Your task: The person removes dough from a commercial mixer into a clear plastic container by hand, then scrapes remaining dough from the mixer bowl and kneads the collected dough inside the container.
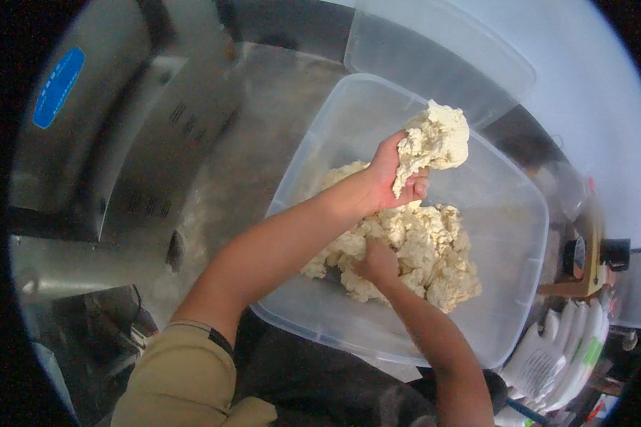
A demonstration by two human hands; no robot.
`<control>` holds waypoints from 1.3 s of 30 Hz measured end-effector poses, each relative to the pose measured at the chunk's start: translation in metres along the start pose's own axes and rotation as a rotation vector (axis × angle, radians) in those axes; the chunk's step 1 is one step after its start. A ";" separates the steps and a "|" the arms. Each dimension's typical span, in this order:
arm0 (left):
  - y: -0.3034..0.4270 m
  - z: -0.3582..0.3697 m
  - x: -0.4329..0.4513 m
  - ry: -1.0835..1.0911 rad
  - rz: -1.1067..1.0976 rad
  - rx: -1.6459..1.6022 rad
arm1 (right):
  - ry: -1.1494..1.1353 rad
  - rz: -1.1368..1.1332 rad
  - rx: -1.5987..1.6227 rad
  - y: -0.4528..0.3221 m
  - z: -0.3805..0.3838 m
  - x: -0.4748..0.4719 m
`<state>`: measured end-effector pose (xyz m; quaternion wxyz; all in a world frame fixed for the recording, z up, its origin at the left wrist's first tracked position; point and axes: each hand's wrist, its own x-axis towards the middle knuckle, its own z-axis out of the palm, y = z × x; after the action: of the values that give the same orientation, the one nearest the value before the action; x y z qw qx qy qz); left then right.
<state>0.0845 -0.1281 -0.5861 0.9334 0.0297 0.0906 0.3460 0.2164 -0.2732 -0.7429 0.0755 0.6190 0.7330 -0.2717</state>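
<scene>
My left hand (390, 171) grips a torn lump of pale dough (442, 136) and holds it up over a large clear plastic bin (540, 240). Shaggy dough (427, 243) is heaped in the middle of that bin. My right hand (382, 261) reaches into the near side of the heap. Its fingers are sunk in the dough and mostly hidden, so their grip cannot be made out. The left forearm crosses over part of the heap.
A stainless steel machine (139, 160) with a blue label stands at left. Behind the bin, a translucent plastic lid (432, 58) leans against the wall. Stacked white sacks (561, 352) and a yellowish frame-like object (579, 283) sit close to the bin's right side.
</scene>
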 end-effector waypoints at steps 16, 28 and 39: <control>-0.005 0.007 0.009 -0.072 0.129 0.051 | 0.592 -0.162 0.774 -0.007 -0.103 -0.102; -0.007 0.014 0.008 0.379 0.301 0.606 | -0.107 0.107 0.413 0.025 -0.044 -0.056; -0.014 -0.006 0.015 0.124 -0.099 1.269 | 0.242 -0.289 2.235 0.024 -0.161 -0.042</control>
<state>0.1032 -0.1290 -0.5957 0.7421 0.5523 0.3331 0.1826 0.2845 -0.2284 -0.5964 -0.6232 0.2714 0.1466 -0.7187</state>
